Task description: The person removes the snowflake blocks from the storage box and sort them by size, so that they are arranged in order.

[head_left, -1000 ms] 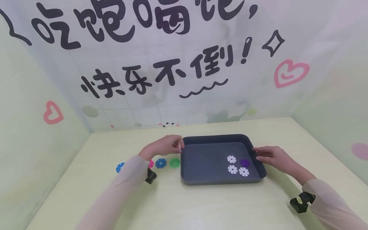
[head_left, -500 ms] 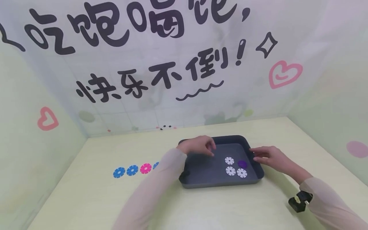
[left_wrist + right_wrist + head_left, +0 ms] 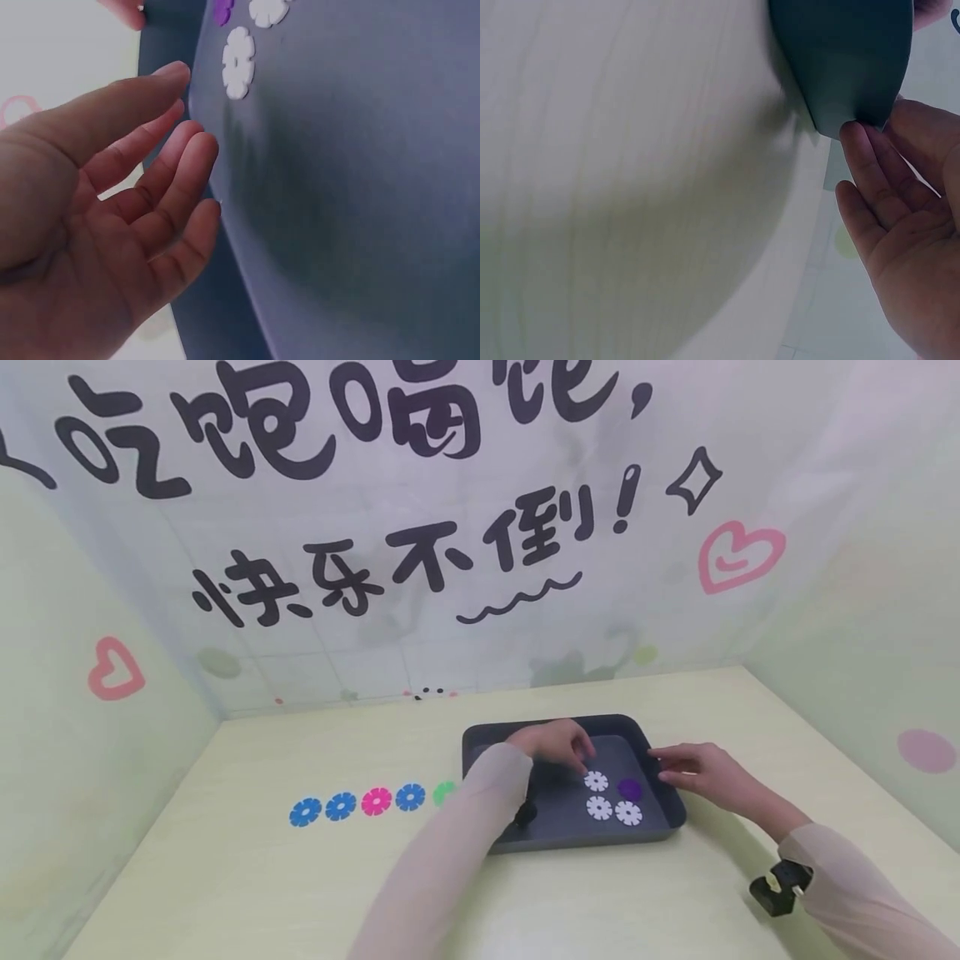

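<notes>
A dark grey rectangular tray (image 3: pixel 570 841) lies on the table with three white flower-shaped notched discs (image 3: pixel 598 807) and a purple one (image 3: pixel 629 790) at its right side. My left hand (image 3: pixel 558 743) hovers over the tray, fingertips right at the rearmost white disc (image 3: pixel 596 781). In the left wrist view that hand (image 3: pixel 135 195) has loosely bent fingers with nothing between them. My right hand (image 3: pixel 701 768) holds the tray's right rim. The right wrist view shows its fingers (image 3: pixel 866 161) against the tray's outer wall and the thumb reaching behind the rim.
Left of the tray, a row of notched discs lies on the table: two blue ones, a pink disc (image 3: pixel 377 802), another blue disc (image 3: pixel 410 797) and a green disc (image 3: pixel 444 793) partly hidden by my left sleeve. A wall with black lettering (image 3: pixel 427 560) stands behind the table.
My left hand has moved right, from the tray's left edge to over the discs inside it; the white thing at its fingertips no longer shows. The right hand stays at the rim.
</notes>
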The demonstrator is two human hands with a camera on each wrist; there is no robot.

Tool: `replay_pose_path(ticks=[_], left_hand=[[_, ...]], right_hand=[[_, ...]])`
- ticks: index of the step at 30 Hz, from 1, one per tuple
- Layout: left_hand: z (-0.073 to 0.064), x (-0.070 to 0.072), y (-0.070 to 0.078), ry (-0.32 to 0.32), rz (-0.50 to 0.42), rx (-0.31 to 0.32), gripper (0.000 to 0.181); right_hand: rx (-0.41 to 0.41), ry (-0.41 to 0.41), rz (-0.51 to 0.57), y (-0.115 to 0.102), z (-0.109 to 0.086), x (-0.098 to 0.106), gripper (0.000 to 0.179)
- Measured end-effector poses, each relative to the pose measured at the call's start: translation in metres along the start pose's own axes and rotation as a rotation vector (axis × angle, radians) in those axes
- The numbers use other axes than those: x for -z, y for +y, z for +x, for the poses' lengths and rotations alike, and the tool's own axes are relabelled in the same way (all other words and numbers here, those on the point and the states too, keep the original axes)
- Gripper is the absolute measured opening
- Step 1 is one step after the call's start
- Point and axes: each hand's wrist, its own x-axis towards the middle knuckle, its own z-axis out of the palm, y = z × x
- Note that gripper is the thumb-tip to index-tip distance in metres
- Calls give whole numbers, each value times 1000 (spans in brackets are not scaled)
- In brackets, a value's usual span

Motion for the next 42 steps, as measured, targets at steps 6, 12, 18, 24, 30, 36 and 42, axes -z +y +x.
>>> replay_pose_path(ticks=[6,12,18,24,30,36,42], left_hand=[[16,-10,2,-24,-34,8,37],[23,-18,4,-55,-10,33,38],[21,-20,7,-46,44,47,29],[11,-17,10,15,67,78,22],[-8,3,5,88,26,10,15],[-40,24,-19,145,-31,-61,14],[-83,42,-42,159,-77,-107,14]], right_hand=[[22,14,-22,-1,1,1,36],[-7,3,-5,-1,-1,1,37],[-16,5,3,0,1,-1,37],[-25,3,-5,-1,1,-2,38],[-29,5,-13,-3,1,0,38],[-42,-3,-2,-3,1,-1,39],[-43,1,7,-2,0,-2,38]])
